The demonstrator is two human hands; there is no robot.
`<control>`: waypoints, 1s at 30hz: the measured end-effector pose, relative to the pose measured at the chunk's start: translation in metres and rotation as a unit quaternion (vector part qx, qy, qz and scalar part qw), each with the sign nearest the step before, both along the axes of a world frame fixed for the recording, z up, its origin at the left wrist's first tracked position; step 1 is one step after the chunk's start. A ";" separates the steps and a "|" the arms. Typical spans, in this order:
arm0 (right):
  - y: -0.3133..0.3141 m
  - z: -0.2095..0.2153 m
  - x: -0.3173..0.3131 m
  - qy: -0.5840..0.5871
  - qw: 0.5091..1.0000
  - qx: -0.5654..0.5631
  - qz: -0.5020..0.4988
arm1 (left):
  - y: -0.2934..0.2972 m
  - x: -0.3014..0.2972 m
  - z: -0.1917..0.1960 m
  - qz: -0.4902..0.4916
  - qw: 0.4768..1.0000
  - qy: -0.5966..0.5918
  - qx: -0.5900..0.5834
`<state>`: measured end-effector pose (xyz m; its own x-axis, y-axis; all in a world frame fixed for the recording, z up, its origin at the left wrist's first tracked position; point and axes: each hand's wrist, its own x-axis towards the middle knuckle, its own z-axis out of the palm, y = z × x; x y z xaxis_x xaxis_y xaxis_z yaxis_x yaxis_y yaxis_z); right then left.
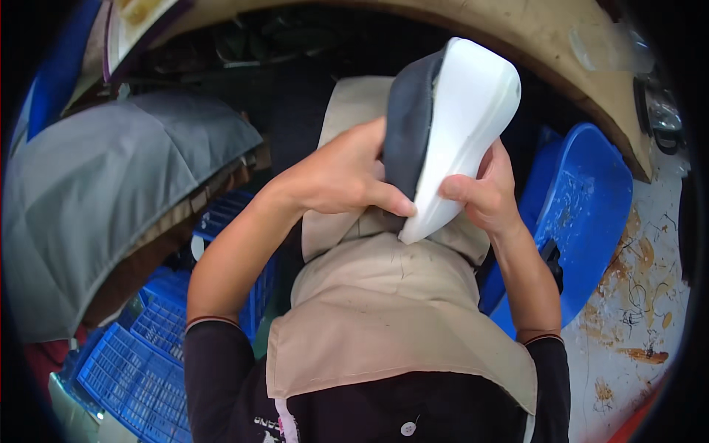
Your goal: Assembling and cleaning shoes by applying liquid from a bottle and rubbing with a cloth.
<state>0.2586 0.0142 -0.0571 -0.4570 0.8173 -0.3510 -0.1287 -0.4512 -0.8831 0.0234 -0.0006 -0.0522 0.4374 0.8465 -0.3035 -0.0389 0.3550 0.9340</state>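
slanting up-right, shoe (449, 133), narrow end (422, 223) lapward

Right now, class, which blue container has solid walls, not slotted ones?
The blue tub, nearest the right hand: its visible wall is unbroken and flecked with white, whereas the blue crates on the left are slotted.

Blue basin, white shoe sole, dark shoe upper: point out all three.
Blue basin (587, 214): head view, on its inner wall.
White shoe sole (467, 122): head view, on its side face.
Dark shoe upper (407, 122): head view, on its outer surface.
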 end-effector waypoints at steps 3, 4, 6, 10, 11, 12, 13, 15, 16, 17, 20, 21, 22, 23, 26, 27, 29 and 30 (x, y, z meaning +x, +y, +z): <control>0.015 0.017 -0.008 -0.086 0.989 0.109 -0.058 | 0.014 0.001 0.025 0.206 0.971 0.038 0.118; 0.019 0.022 -0.012 -0.010 0.990 0.120 -0.072 | 0.020 0.009 0.035 0.195 0.971 0.041 0.130; 0.025 0.035 -0.033 0.075 0.984 0.132 -0.093 | 0.028 0.036 0.051 0.203 0.925 0.184 0.263; 0.016 0.021 -0.077 0.010 0.935 0.293 -0.198 | 0.031 0.049 0.054 0.222 0.883 0.265 0.317; 0.017 0.034 -0.071 0.015 0.938 0.289 -0.193 | 0.033 0.041 0.044 0.246 0.914 0.218 0.239; 0.018 0.058 -0.055 -0.060 0.961 0.256 -0.080 | 0.033 0.034 0.033 0.268 0.935 0.168 0.158; 0.019 0.068 -0.038 -0.134 0.966 0.219 0.035 | 0.031 0.029 0.024 0.290 0.947 0.116 0.076; 0.017 0.047 -0.003 -0.217 0.883 0.403 -0.103 | 0.024 0.023 0.013 0.294 0.948 0.105 0.056; 0.017 0.034 0.010 -0.219 0.895 0.347 -0.173 | 0.020 0.025 0.006 0.292 0.952 0.083 0.039; 0.022 0.021 0.012 -0.163 0.951 0.220 -0.145 | 0.018 0.030 -0.001 0.289 0.955 0.059 0.021; 0.019 -0.008 0.002 0.028 0.991 0.000 -0.128 | 0.013 0.049 -0.025 0.275 0.960 0.049 0.007; 0.017 -0.014 -0.004 0.025 0.991 -0.006 -0.132 | 0.009 0.052 -0.032 0.271 0.960 0.072 0.017; 0.016 -0.020 -0.011 0.057 0.984 -0.015 -0.170 | 0.005 0.053 -0.039 0.267 0.958 0.097 0.027; 0.016 -0.026 -0.012 0.089 0.974 -0.023 -0.207 | 0.002 0.056 -0.044 0.264 0.956 0.121 0.038; 0.015 -0.040 -0.009 0.162 0.961 -0.060 -0.215 | -0.004 0.060 -0.047 0.260 0.960 0.104 0.015; 0.015 -0.045 -0.008 0.198 0.953 -0.075 -0.217 | -0.005 0.061 -0.048 0.261 0.961 0.095 0.007; 0.014 -0.055 -0.007 0.230 0.943 -0.096 -0.218 | -0.008 0.062 -0.049 0.264 0.961 0.086 -0.008; 0.015 -0.061 -0.005 0.245 0.942 -0.097 -0.208 | -0.009 0.062 -0.049 0.260 0.963 0.076 -0.012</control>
